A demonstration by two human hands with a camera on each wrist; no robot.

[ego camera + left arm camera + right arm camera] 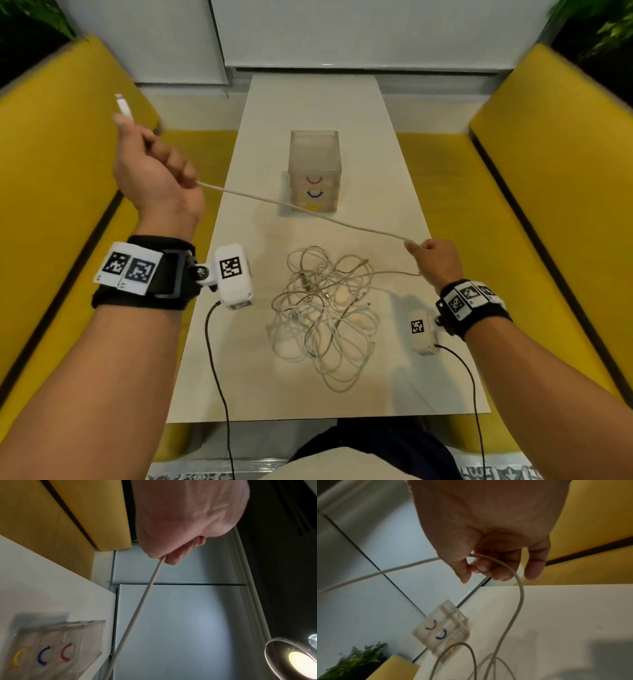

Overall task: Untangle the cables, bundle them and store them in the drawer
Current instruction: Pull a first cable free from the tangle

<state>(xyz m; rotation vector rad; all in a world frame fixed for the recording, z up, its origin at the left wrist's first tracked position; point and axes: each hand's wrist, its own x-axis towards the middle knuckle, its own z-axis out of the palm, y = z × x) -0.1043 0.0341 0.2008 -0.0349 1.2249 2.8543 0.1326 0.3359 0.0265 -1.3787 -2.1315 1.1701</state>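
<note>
Quick count: one clear drawer unit point(314, 171) with three drawers at 12 o'clock, one tangled pile of white cables point(323, 315), one stretched cable point(301, 209), two yellow benches point(51, 171).

The left hand point(156, 171) is raised over the yellow bench point(58, 164), fingers curled round a white cable point(301, 209) whose plug end point(122, 107) sticks up above the fist. The cable runs taut across to the right hand point(436, 262), which pinches it. Below, a tangled pile of cables point(325, 315) lies on the desk point(394, 387), in front of a clear drawer unit point(314, 161).
</note>
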